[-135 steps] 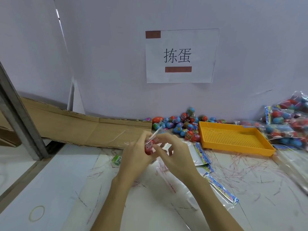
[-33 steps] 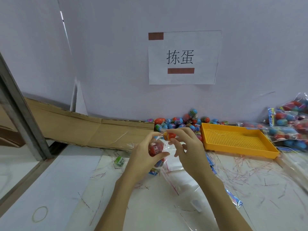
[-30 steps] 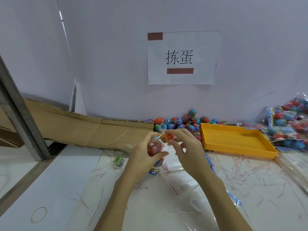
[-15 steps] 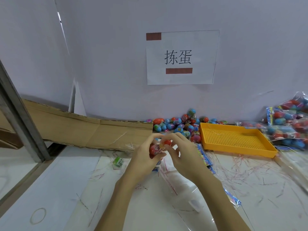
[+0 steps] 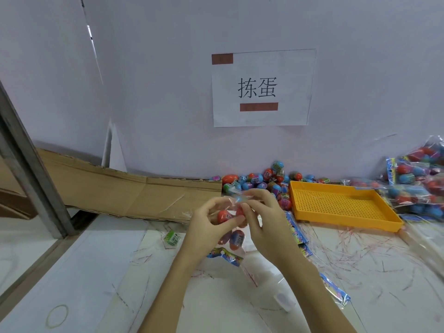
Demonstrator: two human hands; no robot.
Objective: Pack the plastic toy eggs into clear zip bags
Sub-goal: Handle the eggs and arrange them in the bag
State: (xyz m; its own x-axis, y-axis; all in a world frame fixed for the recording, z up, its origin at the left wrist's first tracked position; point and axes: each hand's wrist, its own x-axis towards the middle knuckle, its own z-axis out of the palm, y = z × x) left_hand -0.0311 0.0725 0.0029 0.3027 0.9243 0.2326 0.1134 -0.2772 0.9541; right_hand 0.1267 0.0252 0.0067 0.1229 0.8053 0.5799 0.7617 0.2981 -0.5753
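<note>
Pale wall (image 5: 168,92) bearing a taped paper sign (image 5: 263,88); flattened cardboard (image 5: 134,193) laid along its base; white marbled tabletop (image 5: 101,280).

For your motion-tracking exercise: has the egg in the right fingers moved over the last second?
Yes. The right hand has brought the egg down and leftward, away from the egg pile by the wall, into the bag the left hand holds.

Clear zip bag (image 5: 231,233) held up over the table, printed blue header hanging at its bottom, red and blue toy eggs (image 5: 236,237) inside, loose pile of colourful eggs (image 5: 263,182) against the wall behind
</note>
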